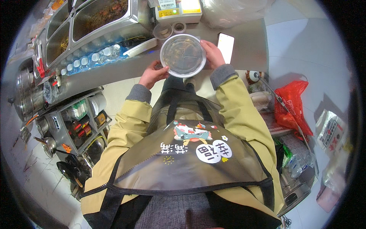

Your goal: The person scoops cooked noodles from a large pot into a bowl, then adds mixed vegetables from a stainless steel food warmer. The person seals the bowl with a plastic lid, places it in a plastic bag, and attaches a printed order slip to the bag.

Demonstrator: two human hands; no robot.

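Between my two hands is a round white takeaway bowl (183, 55) with a clear plastic lid on it. Some brownish food shows dimly through the lid. My left hand (154, 73) grips the bowl's lower left rim, thumb on the edge. On the right side, my right hand (212, 53) closes on the rim, its fingers partly hidden behind the bowl. The bowl is held at the front edge of the steel counter (244, 34). A phone with a white lit screen (226, 47) lies just right of my right hand.
Steel food trays (101, 19) fill the back left, with bottled water (95, 57) in front. Behind the bowl are a clear cup (163, 31), a tape roll (178, 27) and a white-and-yellow machine (179, 13). A red plastic bag (291, 103) hangs at the right; shelves (76, 122) stand lower left.
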